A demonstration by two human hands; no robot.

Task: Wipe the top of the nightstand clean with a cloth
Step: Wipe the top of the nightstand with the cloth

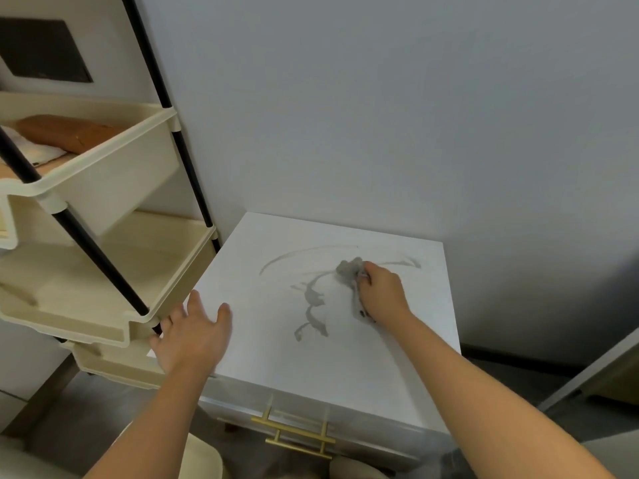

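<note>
The white nightstand stands against the grey wall, its top marked with grey smears near the middle and curved streaks toward the back. My right hand presses a crumpled grey cloth onto the top, right of the smears. My left hand rests flat with fingers spread on the top's left front corner, holding nothing.
A cream tiered rack with black posts stands close against the nightstand's left side; its upper bin holds a brown item. A gold drawer handle shows on the front. A dark baseboard runs along the wall at right.
</note>
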